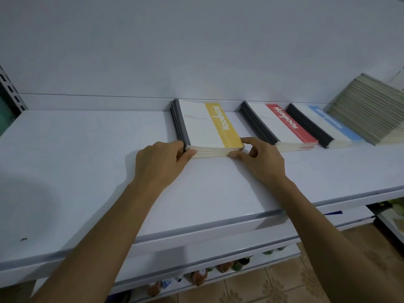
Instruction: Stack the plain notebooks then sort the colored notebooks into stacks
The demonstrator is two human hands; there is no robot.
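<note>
Notebooks with yellow bands formed a low stack (209,127) on the white shelf (87,160), near the back wall and left of the red-banded stack (282,125), the blue-banded stack (323,125) and the leaning plain notebooks (367,108). The left hand (161,162) pressed fingers and thumb against the stack's near left corner, at the grey spines; the right hand (260,158) pinched the near right corner, forefinger on the top cover, thumb at the page edges. Both hands were closed against the stack, not around it. Soft covers and thin, flexible bodies suggested the notebooks would bend and slide over one another, the glossy covers likely slippery. The stack looked light. Squaring would go best by pushing on edges and corners; lifting would call for a grip on both short sides, the whole thickness held.
</note>
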